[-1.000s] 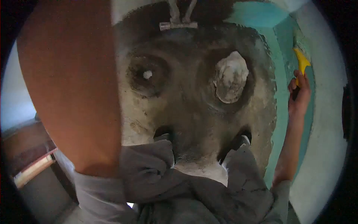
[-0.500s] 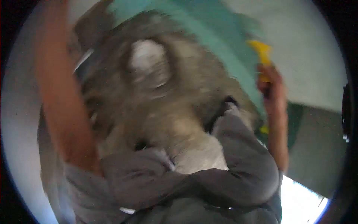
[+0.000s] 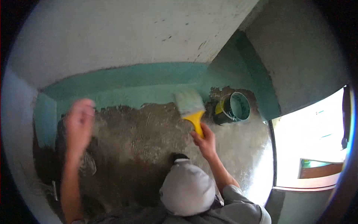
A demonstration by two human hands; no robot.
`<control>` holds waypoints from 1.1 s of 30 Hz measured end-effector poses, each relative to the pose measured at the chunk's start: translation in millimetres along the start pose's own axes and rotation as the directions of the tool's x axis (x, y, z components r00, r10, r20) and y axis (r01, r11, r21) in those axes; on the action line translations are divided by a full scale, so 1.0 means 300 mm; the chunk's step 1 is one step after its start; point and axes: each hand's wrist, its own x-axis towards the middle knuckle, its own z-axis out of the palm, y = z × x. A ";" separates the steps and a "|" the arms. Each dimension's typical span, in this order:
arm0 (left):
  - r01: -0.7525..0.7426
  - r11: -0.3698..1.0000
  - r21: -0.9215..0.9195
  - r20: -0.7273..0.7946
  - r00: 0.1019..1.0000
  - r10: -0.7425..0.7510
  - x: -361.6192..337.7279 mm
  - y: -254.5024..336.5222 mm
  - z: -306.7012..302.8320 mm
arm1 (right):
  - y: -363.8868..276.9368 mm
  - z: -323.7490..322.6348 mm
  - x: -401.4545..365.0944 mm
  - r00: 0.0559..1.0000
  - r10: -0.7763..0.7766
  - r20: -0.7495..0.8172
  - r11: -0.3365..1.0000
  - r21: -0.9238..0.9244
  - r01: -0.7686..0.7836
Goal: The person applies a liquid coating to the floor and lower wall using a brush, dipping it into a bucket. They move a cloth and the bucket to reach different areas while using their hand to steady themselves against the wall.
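Note:
My right hand [image 3: 205,141] is closed round the yellow handle of a wide paintbrush [image 3: 190,104]. Its broad bristles are coated pale green and point away from me, overlapping the edge of the green coating on the floor [image 3: 149,94] in this view. At the left, my left hand [image 3: 81,117] is raised over the floor, its fingers smeared by motion. To the right of the brush stands a dark bucket [image 3: 222,109] with a yellow label and green paint inside, tilted in this view.
Green coating [image 3: 123,76] runs along the foot of the pale wall [image 3: 112,33] and round the corner. Bare grey concrete floor [image 3: 130,142] lies nearer to me. My bent knee [image 3: 188,188] is below the brush. A bright doorway [image 3: 309,138] opens at the right.
The view has swung up to the wall and corner, bringing the bucket and my left hand into sight. The brush, still in my right hand, now appears nearer the middle, bristles fully visible.

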 end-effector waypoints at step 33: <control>0.853 0.212 -0.478 0.877 0.478 0.052 0.209 0.935 1.708 | 0.232 -0.634 -0.084 0.426 0.130 -0.896 0.971 0.202 0.127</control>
